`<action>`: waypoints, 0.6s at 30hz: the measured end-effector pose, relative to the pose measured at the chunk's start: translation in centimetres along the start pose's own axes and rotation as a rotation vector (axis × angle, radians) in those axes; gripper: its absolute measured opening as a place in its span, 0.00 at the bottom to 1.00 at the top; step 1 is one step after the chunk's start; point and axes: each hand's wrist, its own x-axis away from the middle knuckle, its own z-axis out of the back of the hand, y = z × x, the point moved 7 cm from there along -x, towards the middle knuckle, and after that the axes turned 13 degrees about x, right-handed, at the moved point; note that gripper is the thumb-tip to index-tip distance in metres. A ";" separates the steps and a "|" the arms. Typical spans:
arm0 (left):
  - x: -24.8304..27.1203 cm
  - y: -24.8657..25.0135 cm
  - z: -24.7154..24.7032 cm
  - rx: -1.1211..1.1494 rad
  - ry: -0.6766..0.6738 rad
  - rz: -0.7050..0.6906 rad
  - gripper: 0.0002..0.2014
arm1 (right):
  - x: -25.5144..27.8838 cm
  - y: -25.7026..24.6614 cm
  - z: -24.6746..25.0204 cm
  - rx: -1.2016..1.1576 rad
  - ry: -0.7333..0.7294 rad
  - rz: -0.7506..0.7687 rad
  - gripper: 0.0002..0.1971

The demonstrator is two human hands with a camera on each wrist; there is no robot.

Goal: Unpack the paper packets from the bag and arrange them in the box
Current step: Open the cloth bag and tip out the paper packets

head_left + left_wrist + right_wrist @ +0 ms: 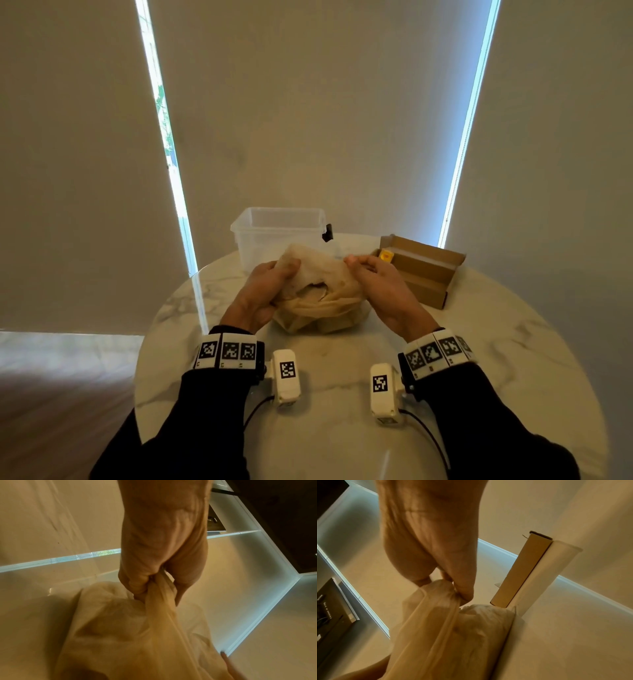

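A thin beige plastic bag sits in the middle of the round marble table, its mouth partly spread. My left hand grips the bag's left edge, bunched between its fingers. My right hand pinches the bag's right edge. Brown packets show dimly through the bag's lower part. An open cardboard box lies at the right, with a small yellow item at its left end.
A clear plastic tub with a black clip stands behind the bag. Blinds hang close behind the table, with bright window strips at left and right. The table's left edge drops off to a wooden floor.
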 end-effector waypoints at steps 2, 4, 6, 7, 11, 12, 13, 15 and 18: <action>-0.1 0.4 0.6 0.043 0.089 -0.041 0.16 | 0.4 -0.3 -0.8 0.119 -0.097 0.018 0.24; -0.1 0.8 0.9 0.048 0.147 -0.087 0.16 | 0.1 0.1 -0.7 0.245 -0.072 0.009 0.26; -0.1 1.1 1.0 -0.003 0.166 -0.127 0.18 | -0.5 0.3 0.5 0.327 0.110 0.025 0.21; -0.1 1.4 1.0 -0.044 0.170 -0.143 0.20 | -0.8 0.2 1.2 0.375 0.223 0.052 0.19; -0.6 1.5 1.5 -0.275 0.168 -0.133 0.29 | 0.0 -1.3 2.5 0.364 0.405 0.134 0.10; -0.7 1.3 1.6 -0.305 0.169 -0.105 0.29 | 0.1 -1.1 2.3 0.287 0.385 0.115 0.09; -0.7 1.1 1.6 -0.323 0.169 -0.085 0.27 | 0.1 -0.9 1.9 0.198 0.358 0.080 0.08; -0.8 1.0 1.8 -0.300 0.173 -0.089 0.21 | 0.0 -0.2 0.8 -0.001 0.280 -0.001 0.07; -0.9 0.7 1.9 -0.046 0.139 -0.063 0.14 | -0.1 0.6 -0.8 -0.311 0.145 -0.143 0.11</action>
